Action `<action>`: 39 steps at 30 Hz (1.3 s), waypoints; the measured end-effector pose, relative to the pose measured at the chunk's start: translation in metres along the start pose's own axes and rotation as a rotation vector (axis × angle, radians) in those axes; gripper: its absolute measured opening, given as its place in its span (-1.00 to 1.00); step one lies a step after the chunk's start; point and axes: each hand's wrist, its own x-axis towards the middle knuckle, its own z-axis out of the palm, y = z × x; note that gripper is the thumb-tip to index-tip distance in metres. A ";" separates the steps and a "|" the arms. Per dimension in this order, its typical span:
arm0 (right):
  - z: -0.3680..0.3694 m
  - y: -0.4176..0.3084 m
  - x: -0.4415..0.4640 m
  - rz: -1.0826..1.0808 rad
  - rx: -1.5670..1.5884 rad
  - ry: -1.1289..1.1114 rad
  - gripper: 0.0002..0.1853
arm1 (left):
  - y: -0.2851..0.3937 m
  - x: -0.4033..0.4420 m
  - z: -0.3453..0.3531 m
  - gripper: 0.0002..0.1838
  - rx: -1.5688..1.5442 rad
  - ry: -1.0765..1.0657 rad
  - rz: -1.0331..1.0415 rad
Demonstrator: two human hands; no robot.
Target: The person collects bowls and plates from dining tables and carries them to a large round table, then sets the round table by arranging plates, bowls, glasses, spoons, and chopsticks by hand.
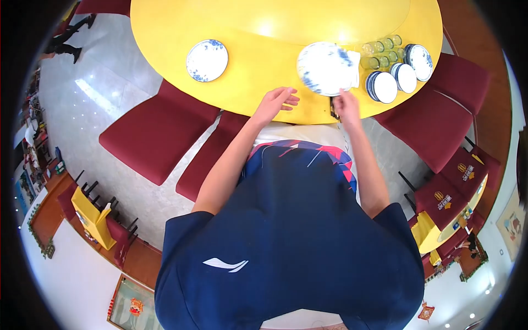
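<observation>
Right hand (pixel 346 105) first: the fingers are curled in at the near rim of the big plate (pixel 322 69), but it's blurry, so I honestly can't tell if they're pinching it or just touching. Left hand (pixel 278 104) is loose, fingers apart, holding nothing, just off the plate's near-left side. If that rim is carrying any weight, I'd worry about a one-sided grip: the plate could tip or slip, since the left isn't supporting anything. Can't tell if there's more than one plate there either; a stack could slide apart.

The plate is over the near part of the yellow tabletop (pixel 258 71), so a drop toward the person could go off the edge. Just right of the plate is a white thing (pixel 355 69) it could drag. Beyond that are glasses (pixel 379 49) and stacks of small dishes (pixel 385 87); a careless swing right could knock those over. The other plate (pixel 207 60), well left of the big one, seems safe.
</observation>
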 end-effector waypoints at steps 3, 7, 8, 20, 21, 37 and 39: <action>0.051 0.033 -0.003 0.091 -0.094 -0.112 -0.71 | -0.021 0.012 -0.024 -0.55 0.013 0.037 -0.007; 0.078 0.067 0.000 0.158 -0.117 -0.154 -0.73 | -0.056 0.025 -0.060 -0.63 0.076 0.154 -0.095; 0.080 0.073 0.003 0.152 -0.122 -0.148 -0.73 | -0.062 0.029 -0.066 -0.66 0.101 0.175 -0.112; 0.074 0.082 0.031 0.376 -0.306 -0.257 -0.67 | -0.090 0.047 -0.087 -0.64 0.129 0.207 -0.094; 0.068 0.074 0.031 0.378 -0.366 -0.346 -0.66 | -0.092 0.049 -0.087 -0.64 0.138 0.193 -0.093; -0.163 -0.032 0.029 0.216 -0.133 0.402 -0.51 | -0.060 0.034 -0.077 -0.40 0.567 0.317 -0.222; -0.167 -0.030 0.034 0.195 -0.067 0.365 -0.58 | -0.065 0.032 -0.077 -0.34 0.492 0.406 -0.266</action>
